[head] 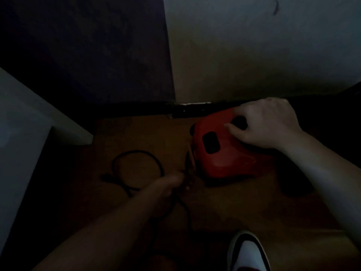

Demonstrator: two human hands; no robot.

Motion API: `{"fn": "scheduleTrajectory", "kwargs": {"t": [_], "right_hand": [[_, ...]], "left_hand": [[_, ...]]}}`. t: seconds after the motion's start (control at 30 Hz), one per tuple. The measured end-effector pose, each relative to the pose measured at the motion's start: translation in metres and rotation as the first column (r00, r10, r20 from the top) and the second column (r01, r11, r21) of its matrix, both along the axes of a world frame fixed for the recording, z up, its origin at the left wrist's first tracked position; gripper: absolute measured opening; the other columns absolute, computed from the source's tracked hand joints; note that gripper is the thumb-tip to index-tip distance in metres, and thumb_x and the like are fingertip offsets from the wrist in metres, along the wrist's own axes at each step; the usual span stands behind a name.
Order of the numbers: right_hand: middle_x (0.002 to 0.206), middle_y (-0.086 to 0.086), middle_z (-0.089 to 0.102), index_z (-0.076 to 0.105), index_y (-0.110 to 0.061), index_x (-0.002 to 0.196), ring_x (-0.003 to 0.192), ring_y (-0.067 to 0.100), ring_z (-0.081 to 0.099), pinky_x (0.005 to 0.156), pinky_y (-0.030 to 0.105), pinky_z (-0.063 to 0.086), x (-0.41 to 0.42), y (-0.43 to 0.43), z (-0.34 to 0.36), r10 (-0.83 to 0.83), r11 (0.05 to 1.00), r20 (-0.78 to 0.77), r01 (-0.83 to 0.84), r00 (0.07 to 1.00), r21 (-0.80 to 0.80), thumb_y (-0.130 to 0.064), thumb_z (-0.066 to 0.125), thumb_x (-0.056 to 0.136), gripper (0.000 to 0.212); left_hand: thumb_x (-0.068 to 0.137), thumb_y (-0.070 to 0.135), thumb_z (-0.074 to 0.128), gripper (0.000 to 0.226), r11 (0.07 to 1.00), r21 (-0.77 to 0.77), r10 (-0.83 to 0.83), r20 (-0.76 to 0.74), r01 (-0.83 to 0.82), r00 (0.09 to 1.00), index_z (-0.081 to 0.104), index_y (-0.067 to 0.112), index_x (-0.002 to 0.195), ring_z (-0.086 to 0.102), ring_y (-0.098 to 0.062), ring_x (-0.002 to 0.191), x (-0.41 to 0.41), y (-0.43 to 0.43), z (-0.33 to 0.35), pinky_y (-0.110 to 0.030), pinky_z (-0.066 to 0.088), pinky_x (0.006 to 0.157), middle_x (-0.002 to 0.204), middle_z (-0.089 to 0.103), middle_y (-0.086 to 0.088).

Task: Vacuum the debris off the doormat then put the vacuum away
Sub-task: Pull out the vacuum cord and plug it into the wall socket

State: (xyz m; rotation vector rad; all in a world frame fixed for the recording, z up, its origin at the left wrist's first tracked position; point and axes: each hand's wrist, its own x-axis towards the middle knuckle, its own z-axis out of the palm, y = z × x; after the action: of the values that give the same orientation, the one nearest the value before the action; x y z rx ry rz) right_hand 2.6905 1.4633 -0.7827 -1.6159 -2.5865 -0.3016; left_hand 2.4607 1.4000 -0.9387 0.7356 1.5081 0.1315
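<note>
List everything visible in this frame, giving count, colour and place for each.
vacuum cleaner: one, red with black openings, on the floor right of centre, near the wall
power cord: one, black, looped on the floor left of the vacuum cleaner
floor: one, brown wood, centre
wall: one, pale, upper right
dark panel: one, near black, upper left, too dim to identify
furniture edge: one, white, left
shoe: one, white with dark trim, bottom edge
left hand: lower centre, fingers round the power cord
right hand: grips the vacuum cleaner's top
</note>
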Motion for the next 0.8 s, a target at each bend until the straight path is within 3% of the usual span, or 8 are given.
{"fn": "scheduleTrajectory", "kwargs": {"t": [0.07,0.13,0.3,0.4,0.5,0.63,0.7,0.8], "right_hand": [[0.083,0.003,0.073,0.067,-0.023,0.077,0.08,0.033,0.069,0.062,0.031,0.031,0.001,0.0,-0.002,0.019,1.0,-0.003,-0.019,1.0,0.013,-0.066,0.043,0.084,0.05],[0.084,0.003,0.073,0.068,-0.024,0.079,0.08,0.033,0.069,0.063,0.032,0.031,0.002,0.0,-0.003,0.033,0.999,-0.009,-0.032,0.999,0.014,-0.066,0.042,0.085,0.051],[0.084,0.003,0.073,0.066,-0.023,0.077,0.08,0.032,0.069,0.063,0.032,0.03,0.002,-0.001,-0.002,0.03,1.0,-0.025,-0.03,0.999,0.01,-0.065,0.047,0.087,0.047],[0.086,0.002,0.073,0.068,-0.024,0.08,0.082,0.032,0.069,0.064,0.031,0.03,0.001,-0.002,0.0,0.013,1.0,-0.017,-0.013,1.0,0.009,-0.065,0.046,0.087,0.047],[0.09,0.004,0.074,0.07,-0.024,0.084,0.087,0.032,0.069,0.065,0.033,0.03,-0.003,-0.003,0.003,-0.018,1.0,-0.011,0.018,1.0,-0.008,-0.064,0.049,0.087,0.046],[0.094,0.009,0.069,0.07,-0.018,0.09,0.095,0.032,0.064,0.077,0.038,0.04,-0.013,-0.006,0.007,-0.064,0.997,0.039,0.066,0.997,-0.036,-0.056,0.056,0.086,0.04],[0.097,0.012,0.061,0.068,-0.012,0.096,0.098,0.036,0.056,0.081,0.044,0.042,-0.028,-0.014,0.004,-0.01,1.0,-0.007,0.01,1.0,-0.007,-0.042,0.066,0.082,0.033],[0.093,0.011,0.056,0.063,-0.012,0.095,0.089,0.033,0.055,0.076,0.042,0.048,-0.069,-0.037,-0.005,0.209,0.972,-0.206,-0.225,0.956,-0.06,-0.035,0.059,0.084,0.026]], "left_hand": [[0.097,0.0,0.052,0.017,0.97,0.109,0.215,0.023,-0.216,0.976,0.061,0.007,0.084,0.059,-0.006,0.042,-0.008,0.014,-0.001,-0.018,0.047,0.042,0.072,0.06,-0.005],[0.095,0.001,0.055,0.01,0.922,0.263,0.277,0.061,-0.283,0.959,0.059,0.008,0.09,0.06,-0.011,0.053,-0.011,0.035,0.009,-0.022,0.048,0.049,0.074,0.06,-0.005],[0.086,-0.013,0.053,0.027,0.84,0.542,-0.066,0.148,-0.025,0.987,0.053,0.013,0.078,0.055,-0.009,0.061,-0.022,0.051,0.053,-0.02,0.044,0.055,0.068,0.061,0.002],[0.073,-0.001,0.056,0.014,0.777,0.621,-0.268,0.182,0.101,0.946,0.055,0.011,0.079,0.058,-0.001,0.059,-0.037,0.034,0.087,-0.014,0.045,0.056,0.067,0.062,0.005],[0.089,0.013,0.057,0.004,0.749,0.636,-0.387,0.188,0.189,0.903,0.06,0.013,0.088,0.059,-0.003,0.07,-0.043,0.007,0.109,-0.016,0.047,0.065,0.078,0.061,0.002],[0.105,0.014,0.036,0.029,0.788,0.533,-0.427,0.115,0.307,0.897,0.062,0.005,0.096,0.059,-0.002,0.071,-0.038,-0.038,0.098,-0.017,0.048,0.069,0.079,0.062,0.002],[0.106,0.015,0.037,0.031,0.818,0.456,-0.443,0.11,0.351,0.89,0.064,0.002,0.099,0.06,0.001,0.072,-0.045,-0.052,0.081,-0.017,0.048,0.072,0.081,0.063,0.004],[0.102,0.028,0.048,0.03,0.734,0.425,-0.57,-0.037,0.529,0.821,0.071,0.008,0.104,0.058,0.009,0.08,-0.066,-0.065,0.057,-0.015,0.045,0.079,0.087,0.064,0.015]]}}
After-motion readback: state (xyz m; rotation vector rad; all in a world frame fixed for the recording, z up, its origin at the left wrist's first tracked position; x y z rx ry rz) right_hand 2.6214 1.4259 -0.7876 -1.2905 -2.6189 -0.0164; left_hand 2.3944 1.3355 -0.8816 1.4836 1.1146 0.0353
